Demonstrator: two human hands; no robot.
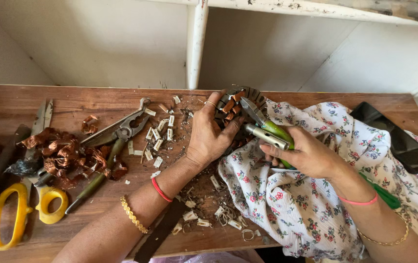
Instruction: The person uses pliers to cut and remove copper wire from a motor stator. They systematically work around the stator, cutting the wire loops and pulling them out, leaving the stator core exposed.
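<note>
My left hand presses down on a round metal stator wound with copper wire, at the far middle of the wooden bench. In my right hand I grip green-handled cutting pliers; their jaws reach into the copper windings on the stator. The stator rests partly on a white floral cloth that spreads to the right under my right forearm.
A heap of cut copper wire lies at the left. Grey slip-joint pliers, yellow-handled scissors and a blade sit nearby. White insulation bits litter the middle. A black phone lies at the right. A white wall post stands behind.
</note>
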